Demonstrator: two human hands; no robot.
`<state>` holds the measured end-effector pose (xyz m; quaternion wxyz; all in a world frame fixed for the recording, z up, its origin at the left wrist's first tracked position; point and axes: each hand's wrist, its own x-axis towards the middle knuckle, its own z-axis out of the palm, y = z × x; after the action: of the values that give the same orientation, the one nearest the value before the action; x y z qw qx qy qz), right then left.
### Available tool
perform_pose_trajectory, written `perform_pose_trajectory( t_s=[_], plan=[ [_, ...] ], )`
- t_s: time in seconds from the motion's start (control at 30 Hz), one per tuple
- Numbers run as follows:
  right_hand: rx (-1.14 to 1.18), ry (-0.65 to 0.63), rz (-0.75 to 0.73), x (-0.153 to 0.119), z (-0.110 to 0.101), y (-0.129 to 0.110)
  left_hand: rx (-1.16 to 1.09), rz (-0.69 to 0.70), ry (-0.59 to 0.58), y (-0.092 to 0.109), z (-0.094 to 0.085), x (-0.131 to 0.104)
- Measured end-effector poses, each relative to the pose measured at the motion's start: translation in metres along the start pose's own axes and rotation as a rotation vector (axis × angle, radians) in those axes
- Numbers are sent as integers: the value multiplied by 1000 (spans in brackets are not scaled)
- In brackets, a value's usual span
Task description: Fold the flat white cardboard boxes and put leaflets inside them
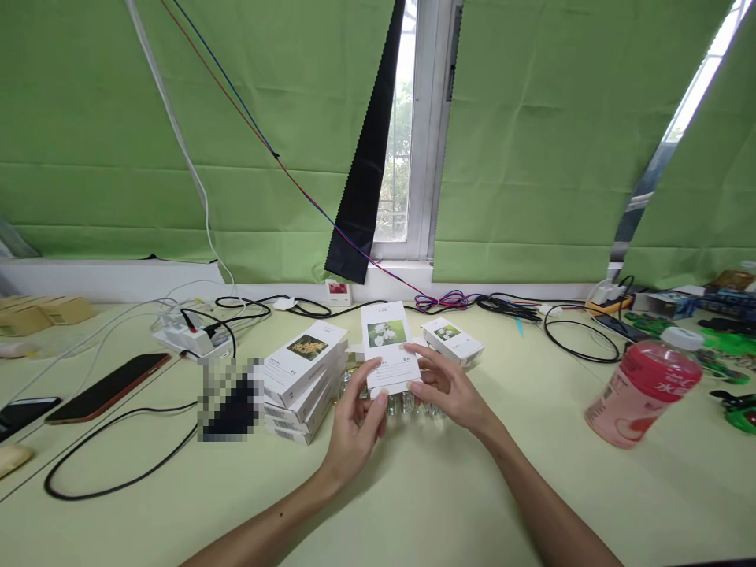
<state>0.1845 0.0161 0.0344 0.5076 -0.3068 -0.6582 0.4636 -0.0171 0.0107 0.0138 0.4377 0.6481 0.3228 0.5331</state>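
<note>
Both my hands hold one white box point(387, 370) with a picture of white flowers on its front. My left hand point(358, 425) grips its lower left edge, thumb on the near end. My right hand point(452, 391) has the lower right side, fingers along the edge and thumb at the near corner. Behind and below the box, several small clear glass bottles point(407, 403) show in part. To the left is a stack of similar white boxes point(304, 362), the top one with a yellow-flower picture. Another white-flower box point(453, 340) lies just right of my right hand.
A pink drink bottle point(646, 387) stands at the right. Phones point(109, 386), a power strip point(187, 335) and a looping black cable point(118, 492) lie at the left. Coiled cables point(508, 307) run along the back edge below green curtains point(561, 142). One patch left of the stack is pixelated.
</note>
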Motion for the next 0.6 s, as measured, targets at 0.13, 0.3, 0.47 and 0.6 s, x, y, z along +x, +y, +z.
perform_pose_trajectory(
  t_s=[0.13,0.3,0.47,0.6],
  plan=[
    [-5,-4,-8,0,0,1,6,-4,3,1,0,1],
    [-20,6,-20,0,0,1,16,-4,4,1,0,1],
    [-37,11,-26,1,0,1,16,1,6,0,0,1],
    [-52,17,-25,0,0,0,13,-5,5,0,1,1]
  ],
)
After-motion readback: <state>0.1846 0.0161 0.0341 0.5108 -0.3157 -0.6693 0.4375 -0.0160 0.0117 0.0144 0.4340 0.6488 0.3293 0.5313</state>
